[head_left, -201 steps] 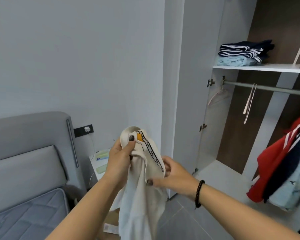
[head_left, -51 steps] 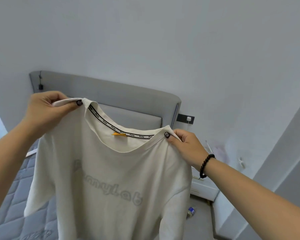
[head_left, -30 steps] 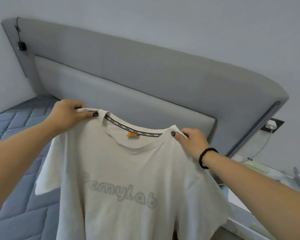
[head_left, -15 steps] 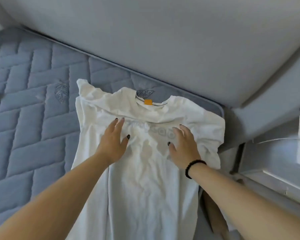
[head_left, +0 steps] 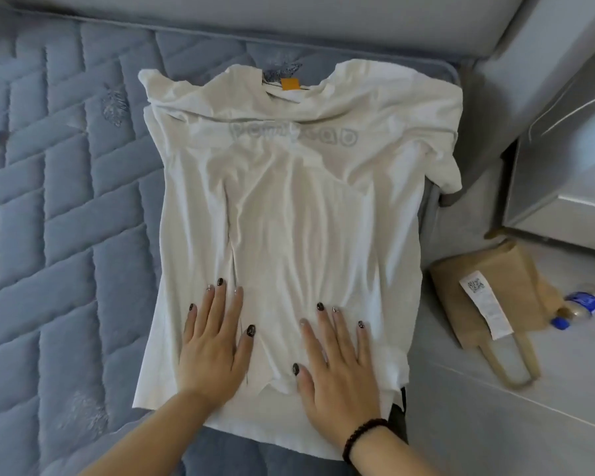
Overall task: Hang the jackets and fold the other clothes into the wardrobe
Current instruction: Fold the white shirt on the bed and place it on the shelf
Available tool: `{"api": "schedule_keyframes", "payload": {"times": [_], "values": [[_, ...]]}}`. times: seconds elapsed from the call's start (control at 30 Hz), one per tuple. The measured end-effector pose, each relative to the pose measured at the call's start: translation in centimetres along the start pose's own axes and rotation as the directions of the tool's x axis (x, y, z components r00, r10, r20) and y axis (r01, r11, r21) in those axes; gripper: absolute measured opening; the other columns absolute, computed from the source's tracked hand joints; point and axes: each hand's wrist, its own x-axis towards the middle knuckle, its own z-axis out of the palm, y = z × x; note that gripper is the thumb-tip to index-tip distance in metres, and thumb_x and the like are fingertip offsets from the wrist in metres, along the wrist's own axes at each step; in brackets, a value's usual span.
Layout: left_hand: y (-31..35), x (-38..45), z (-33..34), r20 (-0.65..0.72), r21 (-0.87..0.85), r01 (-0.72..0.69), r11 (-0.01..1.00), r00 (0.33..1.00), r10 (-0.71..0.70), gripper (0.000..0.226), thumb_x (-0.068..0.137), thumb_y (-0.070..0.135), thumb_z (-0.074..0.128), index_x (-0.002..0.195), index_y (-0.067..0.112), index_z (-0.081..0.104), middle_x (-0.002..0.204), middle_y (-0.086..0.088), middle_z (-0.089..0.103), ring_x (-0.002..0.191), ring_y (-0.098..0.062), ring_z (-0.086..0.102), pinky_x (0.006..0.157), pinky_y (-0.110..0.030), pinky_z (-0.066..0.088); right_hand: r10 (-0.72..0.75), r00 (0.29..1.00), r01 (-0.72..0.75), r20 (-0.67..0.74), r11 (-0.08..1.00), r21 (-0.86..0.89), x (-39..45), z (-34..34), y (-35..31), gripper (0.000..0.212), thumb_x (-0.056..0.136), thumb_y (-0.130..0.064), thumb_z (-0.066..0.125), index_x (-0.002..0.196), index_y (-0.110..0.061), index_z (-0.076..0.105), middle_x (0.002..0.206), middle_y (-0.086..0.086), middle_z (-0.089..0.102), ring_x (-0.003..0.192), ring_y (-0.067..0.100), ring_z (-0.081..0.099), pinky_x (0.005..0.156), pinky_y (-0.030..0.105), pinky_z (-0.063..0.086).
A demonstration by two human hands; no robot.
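Both hands' fingers (head_left: 220, 304) flat, holding nothing, on white tee (head_left: 289, 201) w/ paper bag (head_left: 478, 304) beside mattress (head_left: 66, 201).

A cream-white cotton T-shirt (head_left: 289, 214) with pale grey outlined lettering across the chest and an orange neck tag (head_left: 289, 83) is seen on a blue-grey quilted mattress (head_left: 66, 207) stitched in a herringbone pattern. Dark polish is worn on the fingernails of both hands, and a black beaded bracelet (head_left: 364, 438) on the right wrist. Off the mattress's right edge, a tan paper bag (head_left: 488, 304) with a white printed label and a blue-capped bottle (head_left: 577, 309) are seen on pale grey floor tiles.
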Motion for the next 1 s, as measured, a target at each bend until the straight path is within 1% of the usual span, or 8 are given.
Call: {"api": "schedule_keyframes", "payload": {"times": [0.17, 0.33, 0.4, 0.57, 0.73, 0.87, 0.93, 1.0], "values": [[-2.0, -4.1, 0.5, -0.001, -0.016, -0.187, 0.982, 0.982, 0.187, 0.072, 0.095, 0.059, 0.020, 0.155, 0.020, 0.015, 0.162, -0.002, 0.013, 0.150, -0.022, 0.008, 0.120, -0.045, 0.007, -0.086, 0.986, 0.094, -0.142, 0.994, 0.049, -4.8, 2.1, -0.8, 0.055, 0.083, -0.041, 0.053, 0.132, -0.017, 0.054, 0.142, 0.009, 0.046, 0.135, 0.031, 0.039, 0.110, 0.050, 0.024], [-3.9, -5.9, 0.7, -0.068, -0.036, -0.370, 0.928, 0.928, 0.367, 0.077, 0.090, 0.067, 0.030, 0.152, 0.020, 0.029, 0.160, -0.002, 0.022, 0.149, -0.026, 0.015, 0.118, -0.050, 0.013, -0.020, 0.953, 0.029, -0.303, 0.999, 0.023, -5.3, 2.0, -2.4, 0.022, 0.071, -0.027, 0.056, 0.092, -0.022, 0.063, 0.089, -0.005, 0.053, 0.087, 0.016, 0.049, 0.083, 0.031, 0.028], [-3.8, -6.2, 0.9, -0.155, -0.075, -0.388, 0.919, 0.915, 0.373, 0.065, 0.093, 0.058, 0.032, 0.144, 0.020, 0.045, 0.154, -0.003, 0.035, 0.145, -0.028, 0.027, 0.115, -0.053, 0.021, 0.001, 0.945, -0.024, -0.326, 0.998, -0.065, -5.1, 1.6, -3.3, 0.015, 0.064, -0.019, 0.068, 0.076, -0.022, 0.060, 0.073, -0.007, 0.052, 0.073, 0.016, 0.050, 0.074, 0.030, 0.026], [-4.3, -6.9, 1.2, -0.395, -0.157, -0.458, 0.875, 0.841, 0.369, 0.043, 0.082, 0.021, 0.043, 0.108, 0.006, 0.073, 0.114, -0.013, 0.067, 0.105, -0.039, 0.062, 0.089, -0.053, 0.049, 0.099, 0.909, -0.190, -0.406, 0.963, -0.192, -6.7, 1.2, -5.4, 0.040, 0.037, 0.001, 0.077, 0.064, -0.020, 0.055, 0.050, -0.009, 0.047, 0.046, 0.011, 0.041, 0.059, 0.024, 0.041], [-8.5, -8.0, -0.1, -0.431, -0.085, -0.509, 0.857, 0.794, 0.429, 0.029, 0.071, 0.001, 0.057, 0.094, 0.003, 0.074, 0.088, -0.012, 0.063, 0.074, -0.037, 0.060, 0.060, -0.042, 0.052, 0.174, 0.839, -0.308, -0.515, 0.933, -0.187, -10.5, 3.2, -7.8, 0.045, 0.032, 0.012, 0.075, 0.061, -0.018, 0.058, 0.054, -0.007, 0.049, 0.051, 0.007, 0.022, 0.049, 0.019, 0.023], [-10.6, -8.8, 0.2, -0.476, -0.121, -0.453, 0.883, 0.807, 0.349, 0.030, 0.081, 0.015, 0.043, 0.086, 0.002, 0.070, 0.083, -0.011, 0.061, 0.070, -0.035, 0.058, 0.057, -0.043, 0.050, 0.234, 0.827, -0.371, -0.511, 0.911, -0.183, -10.3, 2.5, -6.8, 0.037, 0.041, 0.009, 0.078, 0.067, -0.013, 0.063, 0.065, 0.000, 0.052, 0.047, 0.016, 0.040, 0.050, 0.026, 0.039], [-10.5, -8.6, 0.1, -0.468, -0.174, -0.421, 0.890, 0.831, 0.302, 0.026, 0.081, 0.018, 0.045, 0.081, 0.003, 0.066, 0.079, -0.010, 0.059, 0.068, -0.034, 0.056, 0.057, -0.043, 0.048, 0.312, 0.809, -0.453, -0.498, 0.871, -0.191, -9.5, 1.6, -5.1, 0.031, 0.052, 0.004, 0.075, 0.077, -0.012, 0.066, 0.082, 0.006, 0.056, 0.066, 0.024, 0.053, 0.061, 0.032, 0.040], [-10.4, -8.7, -0.1, -0.438, -0.250, -0.368, 0.896, 0.868, 0.235, 0.003, 0.080, 0.006, 0.059, 0.079, 0.003, 0.059, 0.076, -0.009, 0.056, 0.068, -0.032, 0.053, 0.057, -0.040, 0.044, 0.364, 0.817, -0.485, -0.448, 0.853, -0.191, -8.9, 0.8, -3.4, 0.031, 0.060, 0.001, 0.066, 0.087, -0.014, 0.065, 0.113, 0.008, 0.057, 0.095, 0.031, 0.052, 0.073, 0.034, 0.028]]}}
